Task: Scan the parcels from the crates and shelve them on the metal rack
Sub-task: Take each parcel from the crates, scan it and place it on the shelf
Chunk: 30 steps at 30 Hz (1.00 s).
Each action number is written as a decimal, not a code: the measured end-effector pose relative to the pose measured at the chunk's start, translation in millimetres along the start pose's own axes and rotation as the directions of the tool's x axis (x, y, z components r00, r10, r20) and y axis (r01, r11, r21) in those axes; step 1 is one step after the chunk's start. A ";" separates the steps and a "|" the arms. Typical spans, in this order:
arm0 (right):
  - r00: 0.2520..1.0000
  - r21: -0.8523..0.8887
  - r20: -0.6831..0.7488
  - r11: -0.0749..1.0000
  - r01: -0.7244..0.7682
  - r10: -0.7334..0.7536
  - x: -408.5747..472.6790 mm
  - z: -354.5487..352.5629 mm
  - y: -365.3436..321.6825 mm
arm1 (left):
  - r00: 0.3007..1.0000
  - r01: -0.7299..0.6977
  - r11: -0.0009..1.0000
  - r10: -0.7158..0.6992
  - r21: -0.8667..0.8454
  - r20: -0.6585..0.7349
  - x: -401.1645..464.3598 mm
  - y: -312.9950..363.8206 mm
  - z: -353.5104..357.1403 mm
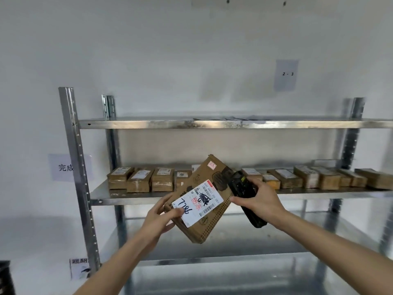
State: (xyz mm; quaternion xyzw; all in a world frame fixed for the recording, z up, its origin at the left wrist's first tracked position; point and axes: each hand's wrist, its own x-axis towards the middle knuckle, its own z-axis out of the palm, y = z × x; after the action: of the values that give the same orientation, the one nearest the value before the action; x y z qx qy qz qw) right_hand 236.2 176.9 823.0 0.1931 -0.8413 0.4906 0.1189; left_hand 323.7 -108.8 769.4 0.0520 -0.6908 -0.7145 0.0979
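Observation:
A flat brown cardboard parcel (207, 184) with a white shipping label marked "7796" is held tilted in front of the metal rack (73, 145). My left hand (162, 216) grips its lower left corner, thumb on the label. My right hand (258, 202) holds a black handheld scanner (242, 186) against the parcel's right edge, fingers curled round it. The scanner's lower end sticks out below my wrist.
The rack's middle shelf (131, 195) carries a row of several small brown parcels, left (140, 179) and right (308, 177). The top shelf (148, 123) holds flat papers. Lower shelves show bare metal. Paper signs hang on the white wall. A dark crate corner (6, 277) sits bottom left.

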 end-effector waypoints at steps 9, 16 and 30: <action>0.998 -0.191 0.003 0.980 -0.061 0.063 -13.1 -16.1 11.8 | 0.998 -0.004 0.999 0.007 0.040 -0.068 -1.2 -8.4 30.7; 0.989 -0.513 0.077 0.855 -0.068 0.125 -27.5 -1.5 3.4 | 0.978 -0.105 0.994 0.105 0.009 -0.183 3.9 0.6 32.8; 0.960 -0.758 0.132 0.649 -0.062 0.247 -29.1 20.3 -10.5 | 0.956 -0.167 0.981 0.186 0.102 -0.228 7.8 3.0 13.9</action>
State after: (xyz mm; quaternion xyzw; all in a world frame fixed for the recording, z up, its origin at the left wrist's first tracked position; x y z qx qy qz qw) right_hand 266.7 160.6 809.9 0.1081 -0.9892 0.0854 0.0497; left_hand 313.4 -96.9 773.4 0.0789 -0.7046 -0.6629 0.2407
